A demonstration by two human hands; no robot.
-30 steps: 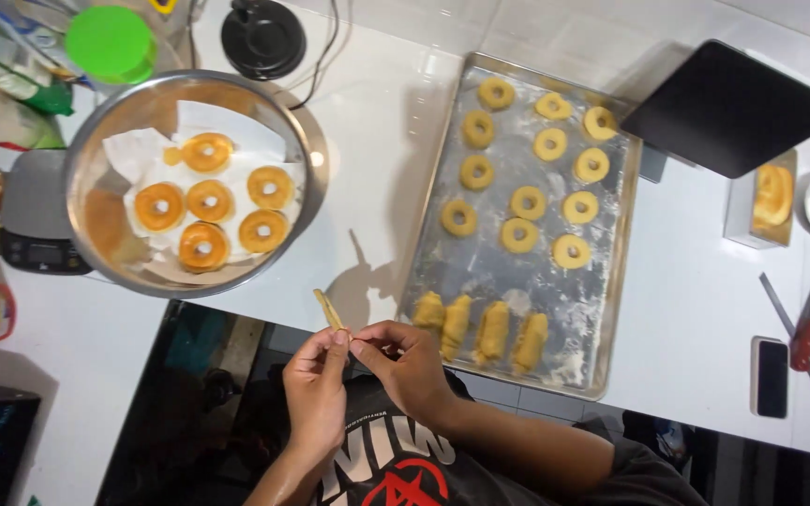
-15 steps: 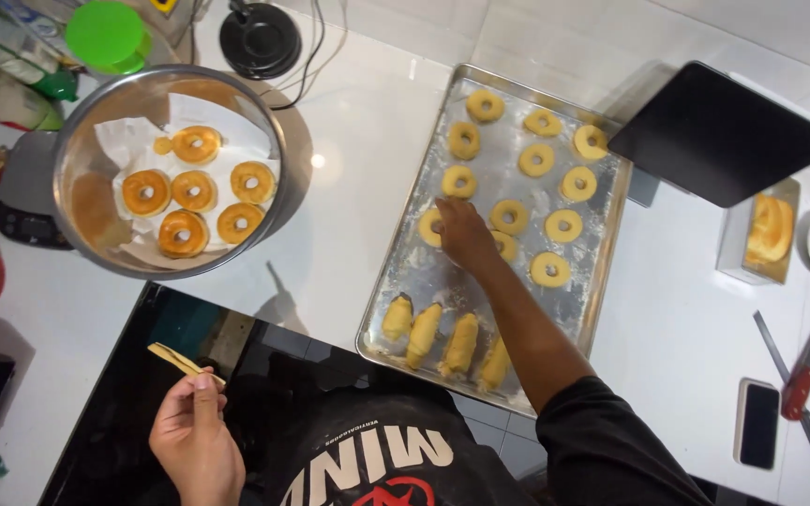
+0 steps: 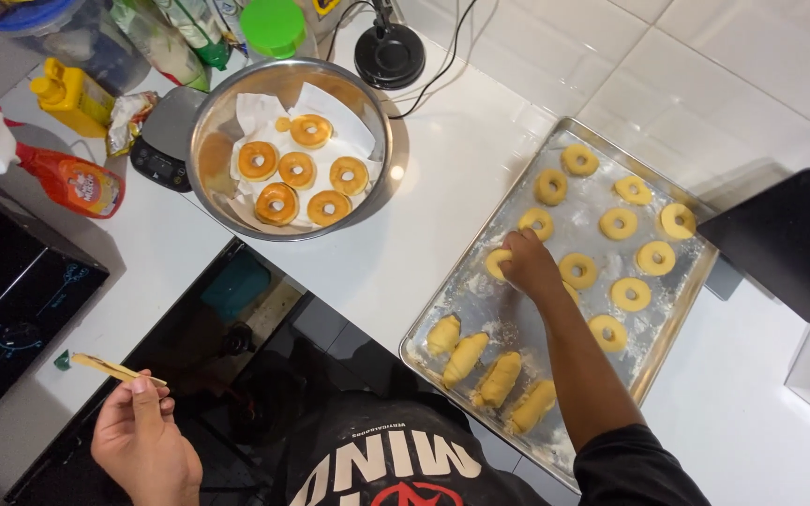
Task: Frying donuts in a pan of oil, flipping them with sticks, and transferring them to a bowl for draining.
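Reaching across the floured metal baking tray, the right hand pinches a raw dough ring, while the left hand grips a thin wooden stick.

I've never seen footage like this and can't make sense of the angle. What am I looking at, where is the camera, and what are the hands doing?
The camera sits on a person's head and looks straight down, so you see their own arms and chest from above. There is no machine here, only two bare hands.

The right hand reaches onto a floured metal baking tray and touches a raw ring of dough near its left edge. More raw dough rings lie on the tray, and a row of rolled dough pieces lines its near side.

The left hand is held low, away from the counter, and pinches a thin wooden stick.

On the white counter, a steel bowl lined with paper holds browned, fried doughnuts. A red spray bottle and a yellow squeeze bottle stand to the left.
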